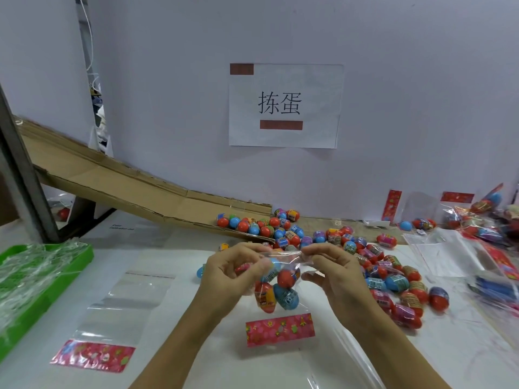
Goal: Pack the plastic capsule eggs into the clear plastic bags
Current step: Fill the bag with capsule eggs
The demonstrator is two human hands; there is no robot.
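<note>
White table [179, 248] and pale wall are seen, with a paper sign [286, 105] taped to the wall. A clear bag [276, 284] holding several capsule eggs is lifted above the table, its top edge pinched by the left hand [230, 272] and the right hand [334, 276]. A loose pile of eggs [337, 248] is spread behind and right of the hands, at the foot of a cardboard ramp [126, 186]. An empty bag [120, 310] is laid flat at left, beside a green tray [81, 255]. Filled bags [488, 220] are heaped at far right.
</note>
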